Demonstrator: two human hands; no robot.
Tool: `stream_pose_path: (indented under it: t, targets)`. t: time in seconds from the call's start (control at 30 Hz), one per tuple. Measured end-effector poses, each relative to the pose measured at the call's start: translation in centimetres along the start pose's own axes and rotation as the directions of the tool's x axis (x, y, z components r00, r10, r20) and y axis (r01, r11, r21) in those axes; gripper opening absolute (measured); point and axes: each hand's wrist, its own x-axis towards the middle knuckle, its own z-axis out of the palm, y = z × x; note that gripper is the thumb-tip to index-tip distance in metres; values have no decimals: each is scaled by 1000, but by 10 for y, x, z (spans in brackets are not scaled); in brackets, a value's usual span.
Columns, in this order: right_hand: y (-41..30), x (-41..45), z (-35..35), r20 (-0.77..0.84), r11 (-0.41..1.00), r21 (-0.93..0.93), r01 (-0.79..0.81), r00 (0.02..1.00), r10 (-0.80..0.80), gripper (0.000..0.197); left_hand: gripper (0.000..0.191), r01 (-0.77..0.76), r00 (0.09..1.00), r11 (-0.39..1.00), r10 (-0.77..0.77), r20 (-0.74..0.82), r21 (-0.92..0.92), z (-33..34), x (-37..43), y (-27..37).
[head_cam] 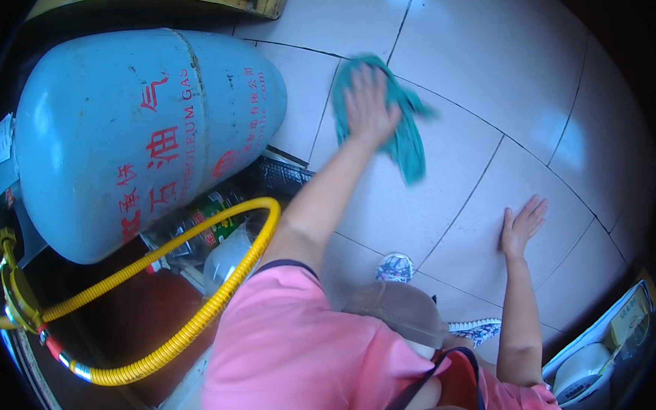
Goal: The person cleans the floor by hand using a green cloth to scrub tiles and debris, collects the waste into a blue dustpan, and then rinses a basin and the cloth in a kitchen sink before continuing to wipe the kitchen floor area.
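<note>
A green cloth [408, 138] lies crumpled on the pale floor tiles [467, 84]. My left hand [370, 106] presses it to the floor, palm down, with the fingers stretched over its upper part. Blur softens the hand and the cloth's edges. One end of the fabric trails towards me and a short flap sticks out to the right. Farther right, my right hand [522, 227] rests on the tiles with nothing in it, thumb away from the fingers. The palm is hidden.
A blue gas cylinder [115, 133] bearing red writing stands at left. From its brass-coloured regulator [21, 297] loops a yellow corrugated hose [200, 325] near my left arm. Plastic bottles [194, 233] are beneath. A patterned shoe [395, 267] is below me; a white container [583, 370] sits lower right.
</note>
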Motion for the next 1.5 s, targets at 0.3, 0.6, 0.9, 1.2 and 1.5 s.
stream_pose_path:
  t: [0.3,0.6,0.9,1.2,1.5]
  targets:
    - [7,10,-3,44,999,-19,40,998,-39,82,71,500,755,834,-552,-354,-235,-6,104,-138]
    - [6,4,-2,-8,999,36,38,999,-37,85,76,655,755,756,-655,-44,-4,-9,-87,-74]
    - [8,6,0,-79,992,72,105,992,-99,83,78,518,851,854,-509,-127,50,29,-151,10]
    - [-4,-7,-20,-135,902,210,378,925,-356,57,71,-393,788,871,485,380,-295,30,-225,175]
    - [31,-41,-40,380,612,753,-243,919,-102,51,43,221,773,289,530,347,-932,22,-222,241]
